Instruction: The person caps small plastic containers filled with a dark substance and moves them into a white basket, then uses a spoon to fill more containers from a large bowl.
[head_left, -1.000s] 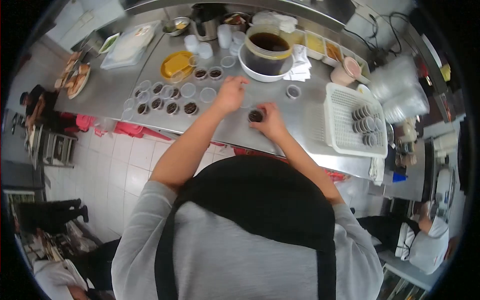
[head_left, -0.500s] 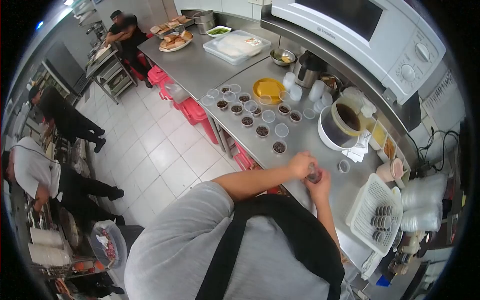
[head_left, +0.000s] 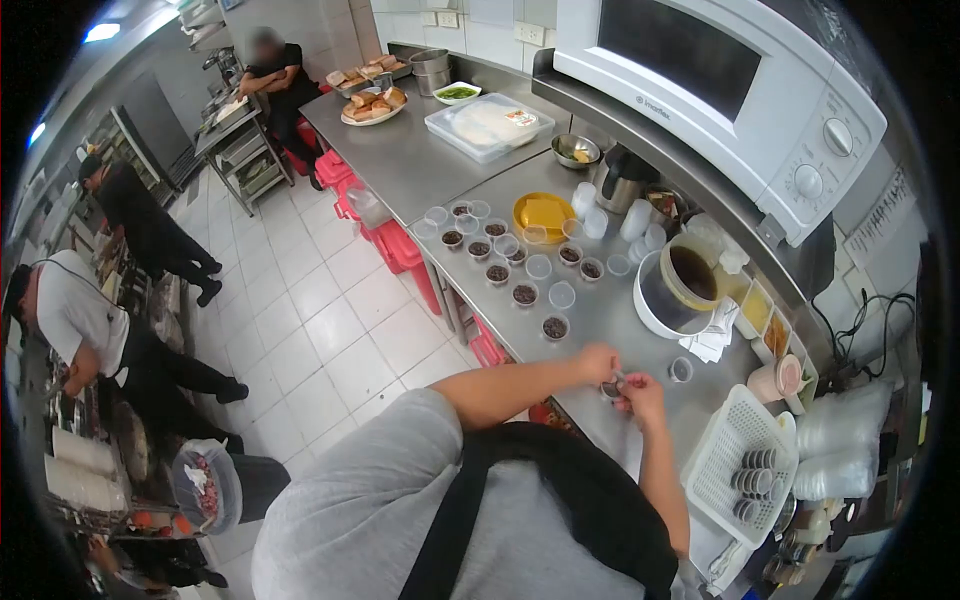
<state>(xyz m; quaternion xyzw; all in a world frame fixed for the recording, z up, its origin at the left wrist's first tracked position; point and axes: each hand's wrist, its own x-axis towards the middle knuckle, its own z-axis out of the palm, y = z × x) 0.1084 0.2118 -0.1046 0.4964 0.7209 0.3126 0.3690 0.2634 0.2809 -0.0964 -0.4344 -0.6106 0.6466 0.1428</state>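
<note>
Close to the counter's front edge, my left hand (head_left: 597, 363) and my right hand (head_left: 643, 396) meet around a small clear plastic sauce cup (head_left: 610, 390). Fingers of both hands are closed on its rim; whether a lid sits on it is hard to see. One clear cup (head_left: 681, 369) stands just right of my hands. To the upper left are several cups of dark sauce (head_left: 554, 327), with loose clear lids (head_left: 562, 294) lying among them.
A white basket (head_left: 735, 410) holding stacked small cups is at the right. Behind my hands stands a white tub (head_left: 655, 305) with a container of dark liquid (head_left: 692, 273). A microwave (head_left: 690, 70) overhangs the back. Farther off are a yellow plate (head_left: 522, 222) and co-workers (head_left: 75, 320).
My hands have shifted slightly left and down with the small cup, and my right fingers now pinch at its rim. The view has tilted a little.
</note>
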